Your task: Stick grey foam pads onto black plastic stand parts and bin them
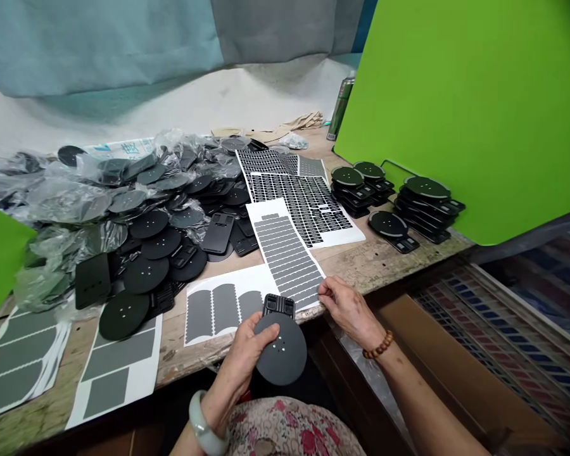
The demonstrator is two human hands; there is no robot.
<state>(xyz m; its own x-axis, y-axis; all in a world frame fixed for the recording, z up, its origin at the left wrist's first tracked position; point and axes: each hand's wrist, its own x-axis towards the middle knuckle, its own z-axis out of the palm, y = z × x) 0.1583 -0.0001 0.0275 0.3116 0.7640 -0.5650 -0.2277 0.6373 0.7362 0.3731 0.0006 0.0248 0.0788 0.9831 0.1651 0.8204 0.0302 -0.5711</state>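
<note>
My left hand (249, 348) grips a black stand with a round base (285, 354) over the table's front edge, thumb on the disc near its small holes. The stand's short hinged end points away from me. My right hand (349, 310) is closed, its fingertips pinched at the near right corner of a sheet of grey strip stickers (289, 259). Whether a peeled strip is between those fingertips, I cannot make out. Left of that sheet lies another sheet with larger curved grey stickers (225, 307).
Loose black stands (147, 272), many in clear plastic bags (66, 202), heap on the left. Stacked stands (425, 202) sit at the right by a green panel (465, 114). Black label sheets (304, 202) lie mid-table; a spray can (341, 107) stands behind. An open carton (456, 373) is below right.
</note>
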